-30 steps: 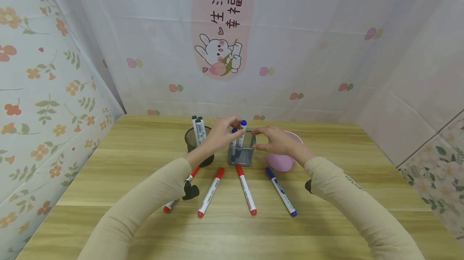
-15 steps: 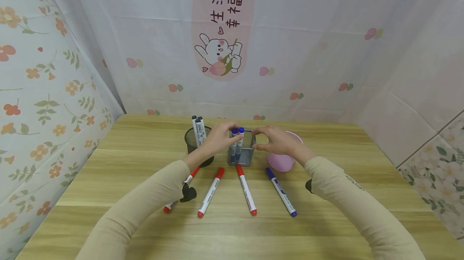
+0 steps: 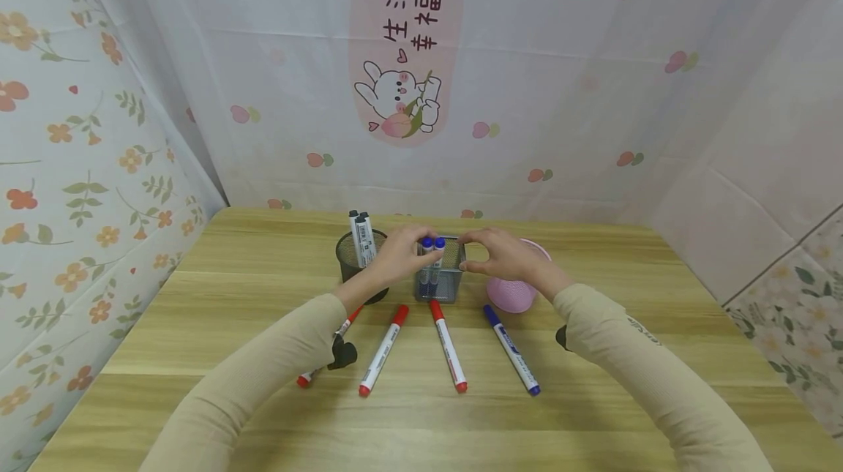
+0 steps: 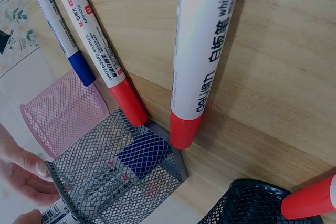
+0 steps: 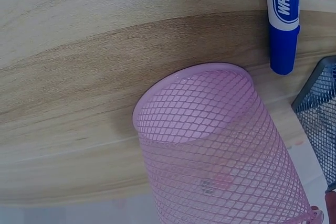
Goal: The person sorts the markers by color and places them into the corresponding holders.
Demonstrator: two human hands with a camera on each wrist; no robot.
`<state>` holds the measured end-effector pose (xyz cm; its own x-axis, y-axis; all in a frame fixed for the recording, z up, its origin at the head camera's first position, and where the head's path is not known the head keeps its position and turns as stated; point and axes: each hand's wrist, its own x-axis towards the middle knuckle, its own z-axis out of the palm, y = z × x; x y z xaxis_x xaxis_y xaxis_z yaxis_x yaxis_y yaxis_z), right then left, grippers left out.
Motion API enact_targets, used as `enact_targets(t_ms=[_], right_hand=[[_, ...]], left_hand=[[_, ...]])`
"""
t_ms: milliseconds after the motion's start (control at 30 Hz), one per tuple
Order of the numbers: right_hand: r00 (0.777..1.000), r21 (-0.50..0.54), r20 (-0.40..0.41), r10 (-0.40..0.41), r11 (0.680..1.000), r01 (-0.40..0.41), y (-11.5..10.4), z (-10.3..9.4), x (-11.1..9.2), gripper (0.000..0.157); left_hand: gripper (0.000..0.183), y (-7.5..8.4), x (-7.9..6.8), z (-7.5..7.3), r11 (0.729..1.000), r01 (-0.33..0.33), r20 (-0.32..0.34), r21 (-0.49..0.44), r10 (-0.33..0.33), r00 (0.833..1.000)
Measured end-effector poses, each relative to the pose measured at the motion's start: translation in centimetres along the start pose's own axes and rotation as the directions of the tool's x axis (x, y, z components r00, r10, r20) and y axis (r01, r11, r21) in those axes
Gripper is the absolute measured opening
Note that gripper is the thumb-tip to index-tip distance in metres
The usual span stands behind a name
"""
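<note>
My left hand (image 3: 400, 252) is at the left side of the square grey mesh pen holder (image 3: 449, 283), its thumb and index finger curled around the upper part of a blue-capped whiteboard marker (image 3: 439, 244). That marker stands in the holder beside a second blue-capped marker (image 3: 427, 244). With bent thumb and fingers, my right hand (image 3: 503, 256) holds the holder's right rim. The left wrist view shows the holder's mesh wall (image 4: 105, 177) close up, with a blue end visible through it. The pink mesh cup (image 5: 220, 145) lies below my right wrist, partly covered in the head view.
Behind my left wrist stands a black mesh cup (image 3: 345, 256) with black-capped markers (image 3: 362, 238). On the table lie red markers (image 3: 383, 350) (image 3: 449, 346), one more partly under my left sleeve (image 3: 283, 362), and a blue marker (image 3: 511, 349). A patterned curtain (image 3: 560, 106) hangs behind.
The right-hand blue-capped marker has gone down into the grey holder, its cap now level with the other one. My left hand has lowered slightly; my right hand stays at the rim.
</note>
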<state>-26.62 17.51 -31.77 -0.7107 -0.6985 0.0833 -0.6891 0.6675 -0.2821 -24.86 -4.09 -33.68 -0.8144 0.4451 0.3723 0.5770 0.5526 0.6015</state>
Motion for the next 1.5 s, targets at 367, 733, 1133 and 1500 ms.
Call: enact_targets(t_ms=[367,733,1133,1500], right_hand=[[1.0,0.003,-0.014,0.003,1.0,-0.003,0.0,0.0,0.0,0.046],[1.0,-0.001,-0.005,0.005,1.0,-0.005,0.2,0.2,0.0,0.048],[1.0,0.017,-0.009,-0.009,1.0,0.009,0.1,0.2,-0.2,0.046],[1.0,0.002,-0.004,0.025,1.0,-0.025,0.0,0.1,-0.3,0.045]], left_hand=[[0.03,0.2,-0.1,-0.3,0.998,0.05,0.003,-0.041,-0.05,0.999],[0.021,1.3,-0.9,-1.2,0.983,-0.184,-0.245,0.02,0.183,0.952],[0.01,5.0,-4.2,2.1,0.711,-0.611,0.031,0.347,0.643,0.766],[0.023,8.3,-5.8,6.1,0.472,-0.81,0.497,0.346,0.64,0.586]])
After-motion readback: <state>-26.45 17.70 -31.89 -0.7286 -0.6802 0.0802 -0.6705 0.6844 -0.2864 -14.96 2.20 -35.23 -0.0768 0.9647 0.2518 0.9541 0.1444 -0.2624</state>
